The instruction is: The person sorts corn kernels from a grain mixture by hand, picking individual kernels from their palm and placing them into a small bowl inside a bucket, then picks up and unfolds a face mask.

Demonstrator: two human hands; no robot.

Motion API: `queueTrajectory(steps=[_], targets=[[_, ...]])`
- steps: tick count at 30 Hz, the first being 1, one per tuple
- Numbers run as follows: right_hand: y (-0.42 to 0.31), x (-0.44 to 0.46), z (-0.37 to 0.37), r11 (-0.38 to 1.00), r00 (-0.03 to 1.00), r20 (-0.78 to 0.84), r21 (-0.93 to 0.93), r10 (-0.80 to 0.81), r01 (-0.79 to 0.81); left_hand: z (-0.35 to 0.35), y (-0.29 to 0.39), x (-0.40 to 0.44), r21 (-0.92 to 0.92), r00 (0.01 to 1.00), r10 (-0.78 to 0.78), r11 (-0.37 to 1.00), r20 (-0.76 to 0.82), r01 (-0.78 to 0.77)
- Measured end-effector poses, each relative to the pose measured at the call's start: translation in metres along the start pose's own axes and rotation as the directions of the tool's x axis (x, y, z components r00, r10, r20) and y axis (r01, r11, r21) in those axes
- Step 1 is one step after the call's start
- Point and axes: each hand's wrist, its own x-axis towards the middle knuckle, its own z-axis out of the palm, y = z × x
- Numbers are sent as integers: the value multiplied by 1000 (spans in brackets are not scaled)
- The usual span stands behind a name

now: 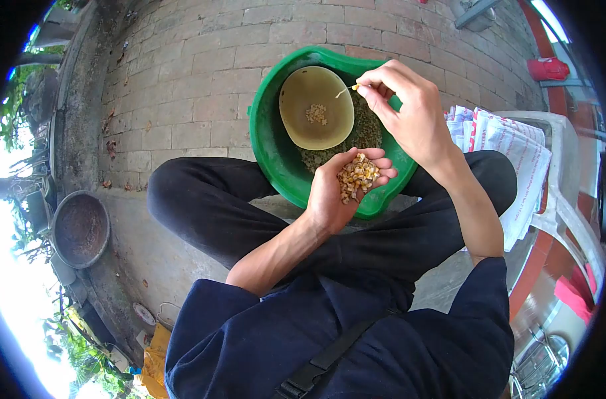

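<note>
My left hand [329,194] lies palm up over the near rim of a green basin [265,158], cupping a heap of yellow and brownish corn kernels [359,174]. Above the basin's right side, my right hand [409,100] is closed in a pinch on a single sprouted corn kernel [355,87], whose thin pale root points left over the bowl. Inside the basin sits a yellowish bowl [306,86] with a small pile of pale bits [316,114] at its bottom. Loose grain-like material [367,126] covers the basin floor beside the bowl.
The basin rests between my crossed legs on a brick-paved floor [203,73]. To the right, a pale plastic chair [555,199] carries printed sacks or papers [515,156]. A round dark pan [81,229] stands at the left, near a low concrete ledge [83,100].
</note>
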Motion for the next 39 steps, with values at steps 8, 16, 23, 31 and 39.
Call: queueTrajectory(steps=[8,16,23,31,39], targets=[[7,0,7,999,1000,-7,-35,-26,25,5,1,-2,29,1000,-10,1000,-12,10],[6,0,13,999,999,-19,18,-27,27,4,0,-2,28,1000,-3,1000,-5,4],[10,-1,17,999,999,-29,52,14,-13,5,0,-3,32,1000,-11,999,-13,11],[15,-3,19,999,998,-54,31,-25,26,2,-2,-1,33,1000,-10,999,-7,10],[17,-3,19,996,996,-31,34,-80,81,2,-2,-1,33,1000,0,999,0,0]])
